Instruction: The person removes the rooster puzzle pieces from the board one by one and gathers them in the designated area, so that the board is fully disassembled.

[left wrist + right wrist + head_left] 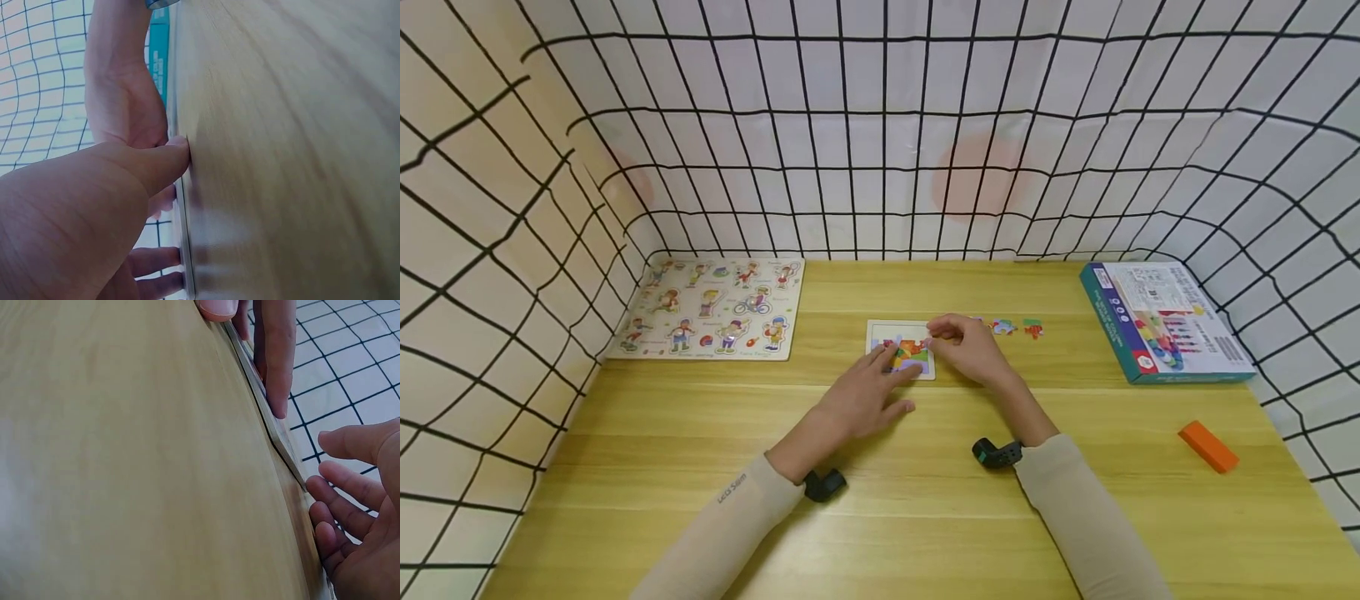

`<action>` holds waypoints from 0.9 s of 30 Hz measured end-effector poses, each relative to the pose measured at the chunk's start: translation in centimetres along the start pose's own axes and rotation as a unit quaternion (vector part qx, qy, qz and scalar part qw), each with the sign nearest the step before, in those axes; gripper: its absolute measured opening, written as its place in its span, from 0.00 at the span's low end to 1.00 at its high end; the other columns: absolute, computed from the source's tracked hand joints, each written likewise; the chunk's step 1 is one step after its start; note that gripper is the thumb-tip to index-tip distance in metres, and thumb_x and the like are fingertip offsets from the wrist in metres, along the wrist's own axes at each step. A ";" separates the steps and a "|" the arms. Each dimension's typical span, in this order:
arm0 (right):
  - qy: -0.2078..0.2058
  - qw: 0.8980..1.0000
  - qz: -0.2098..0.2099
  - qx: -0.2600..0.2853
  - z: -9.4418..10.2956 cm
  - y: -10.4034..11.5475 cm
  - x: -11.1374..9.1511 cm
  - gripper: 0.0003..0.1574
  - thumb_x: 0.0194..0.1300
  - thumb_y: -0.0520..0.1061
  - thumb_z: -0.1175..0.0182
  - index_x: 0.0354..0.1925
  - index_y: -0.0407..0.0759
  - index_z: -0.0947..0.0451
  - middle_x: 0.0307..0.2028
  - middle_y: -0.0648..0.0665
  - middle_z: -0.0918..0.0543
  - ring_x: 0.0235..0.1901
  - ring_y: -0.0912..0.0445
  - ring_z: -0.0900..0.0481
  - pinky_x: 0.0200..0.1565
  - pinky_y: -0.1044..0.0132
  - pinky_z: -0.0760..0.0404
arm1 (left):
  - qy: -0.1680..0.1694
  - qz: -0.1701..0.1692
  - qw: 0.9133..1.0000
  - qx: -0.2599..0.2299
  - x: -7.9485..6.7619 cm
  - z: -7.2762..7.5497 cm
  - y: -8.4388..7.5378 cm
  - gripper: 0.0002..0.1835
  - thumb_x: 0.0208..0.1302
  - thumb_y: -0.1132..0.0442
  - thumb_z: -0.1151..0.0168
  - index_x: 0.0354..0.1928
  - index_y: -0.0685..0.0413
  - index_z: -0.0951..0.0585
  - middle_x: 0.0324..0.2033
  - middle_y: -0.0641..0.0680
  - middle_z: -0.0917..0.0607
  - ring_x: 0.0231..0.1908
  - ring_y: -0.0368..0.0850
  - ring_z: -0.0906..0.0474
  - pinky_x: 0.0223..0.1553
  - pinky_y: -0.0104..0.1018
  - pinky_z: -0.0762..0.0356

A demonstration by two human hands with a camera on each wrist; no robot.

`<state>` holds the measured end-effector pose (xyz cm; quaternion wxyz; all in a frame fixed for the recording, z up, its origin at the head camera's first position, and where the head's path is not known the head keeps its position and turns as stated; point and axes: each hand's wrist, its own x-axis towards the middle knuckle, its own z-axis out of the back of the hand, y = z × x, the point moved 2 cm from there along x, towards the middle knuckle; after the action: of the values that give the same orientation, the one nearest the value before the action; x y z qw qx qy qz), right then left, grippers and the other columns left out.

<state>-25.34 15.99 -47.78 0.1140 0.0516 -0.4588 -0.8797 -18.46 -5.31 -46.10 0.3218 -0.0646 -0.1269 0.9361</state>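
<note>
Jigsaw board (891, 324), flat on the bench (917, 517) under the left hand's (862, 395) spread, ungripping fingers, should handle light and stiff; its thin rim suits a pinch. The right hand (972, 350), loosely bent with thumb and forefinger apart, visibly holds nothing beside its edge. Knobbly loose pieces (1003, 327) lie rightward on wood grain.

Picture board (721, 322) at left, teal-edged box (1168, 325) at right, orange block (1208, 447)
</note>
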 end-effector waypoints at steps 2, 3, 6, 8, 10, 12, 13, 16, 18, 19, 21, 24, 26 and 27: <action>-0.001 1.000 0.001 -0.008 0.0 -0.1 0.0 0.20 0.71 0.48 0.34 0.57 0.42 0.17 0.53 0.42 0.14 0.53 0.48 0.19 0.55 0.56 0.21 | 0.000 -0.001 1.000 0.004 0.0 0.0 0.0 0.31 0.77 0.41 0.45 0.77 0.38 0.32 0.80 0.65 0.43 0.79 0.64 0.46 0.79 0.54 0.45; -0.002 1.000 0.002 -0.011 0.0 -0.1 0.0 0.20 0.71 0.49 0.34 0.57 0.43 0.17 0.53 0.42 0.14 0.53 0.48 0.19 0.54 0.57 0.22 | 0.001 -0.002 1.000 0.007 0.0 0.0 0.0 0.32 0.77 0.41 0.45 0.77 0.39 0.32 0.80 0.65 0.43 0.79 0.64 0.46 0.79 0.54 0.45; 0.000 1.000 0.006 -0.012 -0.1 -0.1 0.0 0.20 0.69 0.49 0.33 0.56 0.43 0.16 0.54 0.42 0.15 0.53 0.47 0.20 0.53 0.58 0.24 | -0.003 -0.005 1.000 0.012 0.1 0.0 0.1 0.31 0.77 0.41 0.45 0.77 0.39 0.31 0.79 0.65 0.42 0.79 0.64 0.45 0.79 0.54 0.45; 0.001 1.000 0.006 -0.007 -0.2 -0.1 0.0 0.20 0.69 0.48 0.32 0.56 0.42 0.16 0.54 0.41 0.15 0.53 0.47 0.20 0.54 0.58 0.25 | -0.004 -0.007 1.000 0.013 0.1 -0.1 0.1 0.31 0.76 0.41 0.45 0.77 0.39 0.31 0.79 0.65 0.42 0.79 0.63 0.45 0.79 0.53 0.45; 0.003 1.000 0.007 -0.006 -0.2 -0.1 -0.1 0.20 0.68 0.47 0.32 0.56 0.42 0.16 0.54 0.41 0.16 0.54 0.47 0.21 0.55 0.56 0.25 | -0.005 -0.008 1.000 0.015 0.1 -0.1 0.1 0.31 0.76 0.40 0.45 0.77 0.38 0.31 0.79 0.64 0.42 0.79 0.63 0.45 0.79 0.53 0.44; 0.005 1.000 0.007 -0.008 -0.3 -0.2 -0.1 0.20 0.68 0.47 0.32 0.56 0.42 0.16 0.55 0.40 0.17 0.54 0.46 0.21 0.56 0.54 0.24 | -0.005 -0.008 1.000 0.015 0.1 -0.2 0.2 0.31 0.76 0.40 0.45 0.77 0.38 0.31 0.80 0.64 0.43 0.79 0.63 0.45 0.79 0.54 0.43; 0.007 1.000 0.007 -0.010 -0.4 -0.2 -0.2 0.20 0.68 0.46 0.32 0.56 0.42 0.16 0.55 0.40 0.17 0.54 0.46 0.22 0.57 0.53 0.24 | -0.004 -0.008 1.000 0.014 0.1 -0.2 0.2 0.31 0.76 0.40 0.45 0.77 0.38 0.31 0.80 0.63 0.43 0.79 0.63 0.45 0.78 0.54 0.42; 0.009 1.000 0.007 -0.016 -0.5 -0.2 -0.2 0.20 0.68 0.47 0.32 0.56 0.41 0.16 0.56 0.39 0.19 0.55 0.45 0.22 0.60 0.49 0.23 | -0.003 -0.008 1.000 0.014 0.1 -0.3 0.2 0.31 0.76 0.40 0.45 0.77 0.38 0.31 0.80 0.63 0.44 0.78 0.64 0.44 0.78 0.55 0.40; 0.009 1.000 0.008 -0.017 -0.5 -0.2 -0.2 0.21 0.68 0.47 0.32 0.56 0.40 0.16 0.57 0.38 0.19 0.56 0.44 0.23 0.61 0.47 0.23 | -0.003 -0.008 1.000 0.015 0.1 -0.3 0.2 0.32 0.76 0.40 0.45 0.77 0.38 0.31 0.80 0.62 0.44 0.78 0.64 0.44 0.77 0.56 0.40; 0.009 1.000 0.008 -0.018 -0.5 -0.2 -0.2 0.21 0.68 0.47 0.32 0.56 0.40 0.16 0.57 0.38 0.19 0.56 0.44 0.23 0.61 0.46 0.23 | -0.003 -0.009 1.000 0.017 0.0 -0.3 0.2 0.32 0.76 0.40 0.45 0.77 0.38 0.31 0.80 0.63 0.43 0.78 0.64 0.44 0.77 0.56 0.39; 0.008 1.000 0.009 -0.021 -0.5 -0.2 -0.1 0.20 0.69 0.47 0.32 0.56 0.41 0.15 0.56 0.38 0.19 0.57 0.43 0.22 0.62 0.45 0.24 | -0.004 -0.010 1.000 0.020 0.1 -0.3 0.3 0.32 0.76 0.40 0.45 0.77 0.38 0.31 0.80 0.63 0.43 0.78 0.65 0.44 0.77 0.57 0.39; 0.009 0.999 0.017 -0.029 -0.5 -0.2 -0.1 0.17 0.69 0.46 0.33 0.53 0.42 0.13 0.55 0.39 0.18 0.57 0.44 0.22 0.63 0.44 0.25 | -0.007 -0.013 1.000 0.023 0.1 -0.2 0.3 0.32 0.76 0.40 0.45 0.77 0.38 0.31 0.80 0.63 0.42 0.78 0.65 0.43 0.76 0.57 0.38; 0.011 0.999 0.025 -0.036 -0.4 -0.2 -0.1 0.15 0.69 0.45 0.34 0.52 0.43 0.12 0.55 0.39 0.17 0.58 0.43 0.22 0.63 0.42 0.26 | -0.008 -0.015 1.000 0.024 0.1 -0.3 0.3 0.32 0.76 0.40 0.45 0.77 0.38 0.31 0.79 0.63 0.41 0.78 0.65 0.43 0.76 0.57 0.38; 0.012 0.999 0.028 -0.039 -0.4 -0.2 -0.1 0.15 0.69 0.45 0.34 0.51 0.43 0.12 0.54 0.39 0.17 0.58 0.43 0.22 0.64 0.42 0.26 | -0.008 -0.016 1.000 0.024 0.1 -0.3 0.3 0.32 0.76 0.40 0.45 0.77 0.38 0.31 0.79 0.63 0.41 0.78 0.65 0.43 0.76 0.57 0.38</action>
<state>-25.18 15.81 -48.22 0.1458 0.0455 -0.4241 -0.8926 -18.68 -5.39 -46.49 0.3369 -0.0478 -0.1080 0.9341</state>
